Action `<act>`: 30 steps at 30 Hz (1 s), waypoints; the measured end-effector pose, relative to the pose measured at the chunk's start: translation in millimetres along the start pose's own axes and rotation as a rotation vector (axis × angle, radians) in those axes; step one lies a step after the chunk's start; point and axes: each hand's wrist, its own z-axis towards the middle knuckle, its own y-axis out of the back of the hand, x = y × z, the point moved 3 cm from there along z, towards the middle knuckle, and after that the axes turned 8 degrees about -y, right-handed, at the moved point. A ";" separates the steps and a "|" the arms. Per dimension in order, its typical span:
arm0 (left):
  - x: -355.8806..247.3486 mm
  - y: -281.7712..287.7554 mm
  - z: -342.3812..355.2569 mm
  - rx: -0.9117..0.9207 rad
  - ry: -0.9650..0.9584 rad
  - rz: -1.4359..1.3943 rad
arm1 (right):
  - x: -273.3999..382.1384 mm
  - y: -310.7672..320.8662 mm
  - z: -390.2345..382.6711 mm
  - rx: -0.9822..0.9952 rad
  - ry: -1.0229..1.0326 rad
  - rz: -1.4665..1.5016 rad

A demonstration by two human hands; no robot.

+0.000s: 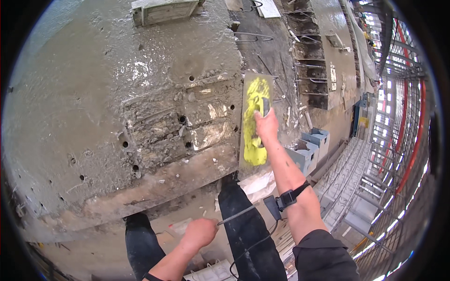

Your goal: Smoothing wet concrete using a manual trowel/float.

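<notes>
My right hand (267, 125) is wrapped round the handle of a long hand float (255, 151), bright yellow-green on its back and grey along its edges. The float is at the right edge of the wet concrete slab (89, 93), its length pointing away from me; whether it touches the slab is unclear. Low in the middle, my left hand (201, 232) is closed round one end of a thin grey ribbed rod (236, 214), which slants up to the right across my leg. On the slab's near part lie rough, lumpy concrete (157, 133) and several dark round holes.
A wooden-looking block (165, 11) sits on the slab's far part. A board edge (187, 175) borders it nearest me. To the right are grey hollow blocks (304, 157), steel formwork (311, 70) with bars, and a cage-like rack with red rails (405, 131).
</notes>
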 end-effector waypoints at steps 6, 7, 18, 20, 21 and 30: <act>-2.3 4.9 2.5 -0.031 -0.023 0.002 | -6.3 -23.9 9.2 0.145 0.088 0.098; -1.0 3.4 2.2 -0.028 -0.013 -0.005 | -22.0 -18.9 -14.1 0.155 0.049 0.086; -12.4 -16.3 -4.2 0.039 -0.075 0.024 | 6.1 -70.3 -149.3 0.346 0.449 0.319; -8.5 -24.6 -8.5 0.054 -0.060 0.025 | 18.9 -92.8 -220.7 0.627 0.659 0.065; -10.1 -30.8 -9.8 0.067 -0.079 0.034 | 23.3 -93.3 -227.7 0.643 0.669 0.066; -20.0 -41.6 -28.9 0.088 -0.110 -0.054 | 49.6 -104.3 -250.7 0.843 0.765 -0.347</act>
